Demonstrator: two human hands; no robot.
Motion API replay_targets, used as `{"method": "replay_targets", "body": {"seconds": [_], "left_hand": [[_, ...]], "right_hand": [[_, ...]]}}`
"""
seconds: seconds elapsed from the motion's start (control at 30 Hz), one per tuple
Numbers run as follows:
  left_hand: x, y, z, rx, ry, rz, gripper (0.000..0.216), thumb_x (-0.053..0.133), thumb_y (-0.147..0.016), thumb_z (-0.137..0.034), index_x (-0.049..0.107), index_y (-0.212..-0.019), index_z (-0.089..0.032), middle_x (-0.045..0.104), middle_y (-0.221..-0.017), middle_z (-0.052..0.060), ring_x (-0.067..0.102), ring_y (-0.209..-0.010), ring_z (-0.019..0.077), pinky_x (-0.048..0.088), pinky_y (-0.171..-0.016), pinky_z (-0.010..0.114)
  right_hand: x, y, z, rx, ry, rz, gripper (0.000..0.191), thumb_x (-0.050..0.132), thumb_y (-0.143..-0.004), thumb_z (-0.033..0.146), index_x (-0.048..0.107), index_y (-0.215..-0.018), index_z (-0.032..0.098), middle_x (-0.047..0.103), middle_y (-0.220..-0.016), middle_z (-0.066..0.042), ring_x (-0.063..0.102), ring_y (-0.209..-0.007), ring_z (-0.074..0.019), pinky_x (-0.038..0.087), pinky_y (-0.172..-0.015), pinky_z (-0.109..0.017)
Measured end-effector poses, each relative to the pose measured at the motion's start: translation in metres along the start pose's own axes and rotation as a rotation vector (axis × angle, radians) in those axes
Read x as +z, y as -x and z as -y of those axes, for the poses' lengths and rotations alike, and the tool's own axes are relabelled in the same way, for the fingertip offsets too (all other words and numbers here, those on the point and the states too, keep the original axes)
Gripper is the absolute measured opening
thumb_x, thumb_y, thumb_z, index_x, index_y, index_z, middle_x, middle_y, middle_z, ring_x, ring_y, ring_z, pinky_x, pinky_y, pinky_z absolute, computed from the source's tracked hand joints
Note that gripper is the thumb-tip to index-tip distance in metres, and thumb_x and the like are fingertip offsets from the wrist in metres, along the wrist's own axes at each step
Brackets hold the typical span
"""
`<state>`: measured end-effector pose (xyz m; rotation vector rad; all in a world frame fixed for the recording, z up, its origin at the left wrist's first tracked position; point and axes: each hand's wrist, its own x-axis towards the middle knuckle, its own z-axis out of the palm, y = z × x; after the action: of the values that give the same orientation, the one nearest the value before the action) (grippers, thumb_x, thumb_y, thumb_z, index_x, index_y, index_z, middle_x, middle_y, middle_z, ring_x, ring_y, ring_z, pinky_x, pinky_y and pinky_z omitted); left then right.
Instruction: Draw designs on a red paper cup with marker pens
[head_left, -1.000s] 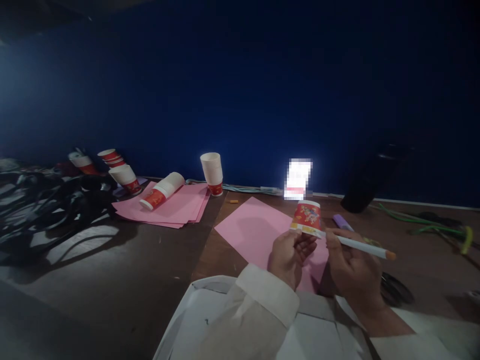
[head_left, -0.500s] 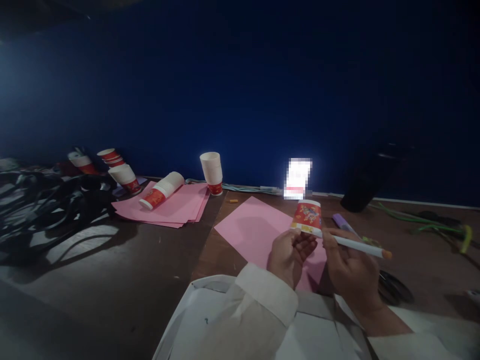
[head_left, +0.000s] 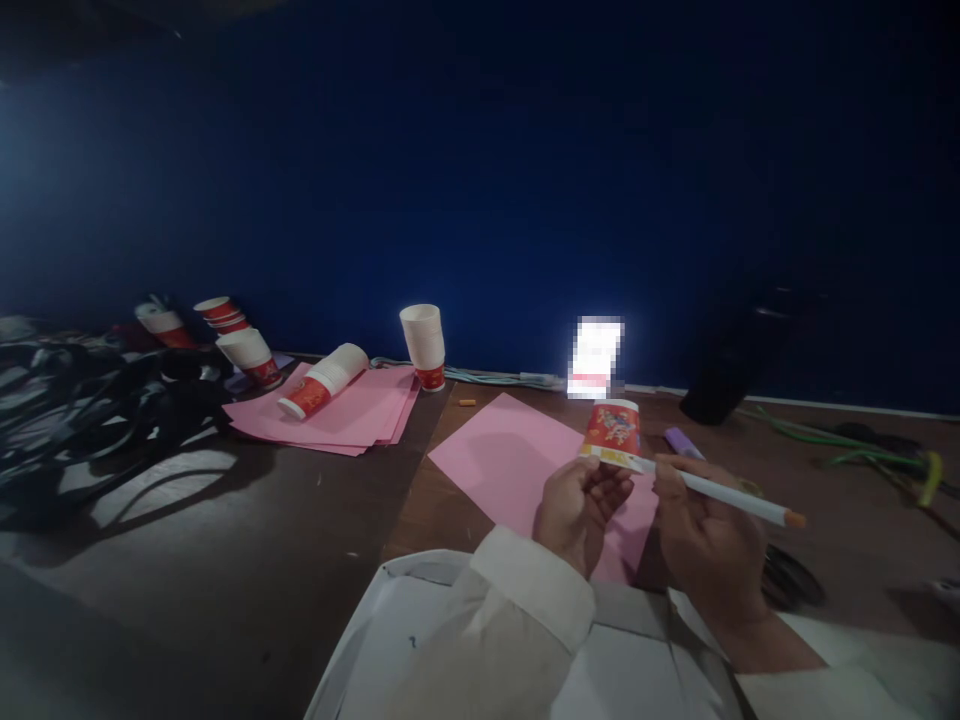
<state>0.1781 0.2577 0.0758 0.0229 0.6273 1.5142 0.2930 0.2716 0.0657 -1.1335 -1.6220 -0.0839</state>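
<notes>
My left hand (head_left: 574,510) is closed on the rim of a red printed paper cup (head_left: 613,433), which it holds upside down above a pink paper sheet (head_left: 517,462). My right hand (head_left: 709,545) grips a white pen with an orange end (head_left: 731,493). The pen's tip touches the cup's rim on its right side. Both hands hover over the brown table (head_left: 315,520), near its front edge.
A pile of pink sheets (head_left: 337,415) at the left bears a lying stack of cups (head_left: 324,380); more cup stacks (head_left: 424,346) stand near it. Black scissors (head_left: 791,580) lie by my right hand. A purple object (head_left: 681,441) and green cords (head_left: 862,445) lie to the right.
The pen has tilted a little, its orange end moving right and down. The cup and my left hand have barely moved.
</notes>
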Motion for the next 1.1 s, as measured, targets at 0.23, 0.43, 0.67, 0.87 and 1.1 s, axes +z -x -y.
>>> {"method": "replay_targets", "body": {"seconds": [0.23, 0.43, 0.67, 0.87, 1.1], "left_hand": [[-0.0006, 0.0, 0.0002, 0.002, -0.009, -0.006, 0.017, 0.053, -0.088, -0.012, 0.066, -0.078, -0.007, 0.065, -0.07, 0.009, 0.066, -0.065, 0.0131, 0.057, -0.069, 0.024], [0.0008, -0.0001, -0.0002, -0.006, -0.014, -0.018, 0.017, 0.053, -0.088, -0.011, 0.066, -0.078, -0.008, 0.065, -0.07, 0.009, 0.066, -0.066, 0.0135, 0.057, -0.07, 0.025], [0.0009, -0.0001, -0.0006, -0.014, -0.026, -0.008, 0.018, 0.052, -0.089, -0.012, 0.066, -0.08, -0.006, 0.066, -0.071, 0.009, 0.066, -0.064, 0.0131, 0.056, -0.068, 0.023], [0.0, -0.0004, -0.0003, -0.01, -0.026, -0.024, 0.016, 0.054, -0.088, -0.012, 0.066, -0.078, -0.008, 0.066, -0.071, 0.009, 0.067, -0.066, 0.0139, 0.056, -0.069, 0.025], [0.0007, 0.0002, -0.0023, -0.005, -0.011, -0.039, 0.018, 0.053, -0.088, -0.013, 0.065, -0.076, -0.007, 0.064, -0.07, 0.008, 0.065, -0.064, 0.0124, 0.056, -0.072, 0.024]], "right_hand": [[-0.0008, 0.0, 0.0006, 0.005, -0.024, -0.008, 0.028, 0.052, -0.095, 0.042, 0.068, -0.094, 0.019, 0.072, -0.088, -0.008, 0.067, -0.085, -0.0236, 0.05, -0.083, -0.039], [0.0, -0.001, 0.0003, -0.023, -0.057, 0.02, 0.025, 0.053, -0.095, 0.04, 0.068, -0.09, 0.02, 0.073, -0.087, -0.007, 0.068, -0.083, -0.0221, 0.05, -0.079, -0.036], [0.0021, 0.0002, -0.003, -0.006, -0.029, 0.035, 0.027, 0.053, -0.095, 0.043, 0.069, -0.09, 0.021, 0.073, -0.089, -0.008, 0.068, -0.083, -0.023, 0.049, -0.079, -0.036], [0.0026, 0.0005, -0.0072, -0.015, -0.012, 0.034, 0.025, 0.054, -0.095, 0.041, 0.069, -0.089, 0.022, 0.074, -0.091, -0.007, 0.068, -0.089, -0.024, 0.049, -0.086, -0.038], [0.0013, 0.0004, -0.005, -0.011, -0.047, 0.043, 0.025, 0.053, -0.095, 0.041, 0.067, -0.088, 0.021, 0.072, -0.086, -0.007, 0.068, -0.086, -0.0235, 0.049, -0.086, -0.037]]}}
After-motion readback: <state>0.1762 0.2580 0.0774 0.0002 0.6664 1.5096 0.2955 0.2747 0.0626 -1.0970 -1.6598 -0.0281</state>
